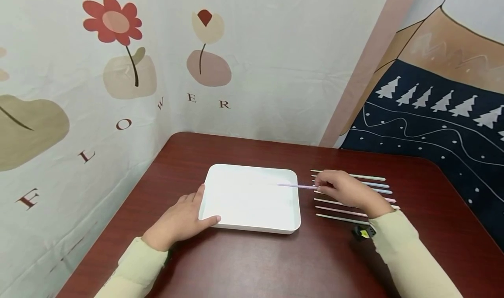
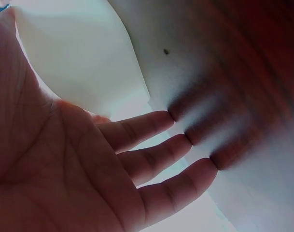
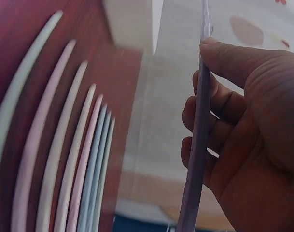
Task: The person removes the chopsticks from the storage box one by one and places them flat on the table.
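Note:
A shallow white tray point(image 1: 250, 201) lies on the table, with my left hand point(image 1: 179, 219) at its left side. The left fingers are straight along the outer wall, and the thumb rests on the near rim. My right hand point(image 1: 348, 191) pinches a thin purple chopstick point(image 1: 295, 186) between thumb and fingers. Its far end reaches over the tray's right rim. In the right wrist view the purple chopstick point(image 3: 200, 125) runs across the curled fingers. Below that hand, several pastel chopsticks point(image 1: 342, 219) lie side by side on the table; the hand partly covers them.
The dark red-brown table point(image 1: 244, 263) bears all these things. Behind it hangs a white cloth point(image 1: 275, 70) with printed flowers. To the right is a navy cloth point(image 1: 425, 127) with white trees. A small black device point(image 1: 363, 233) sits at my right wrist.

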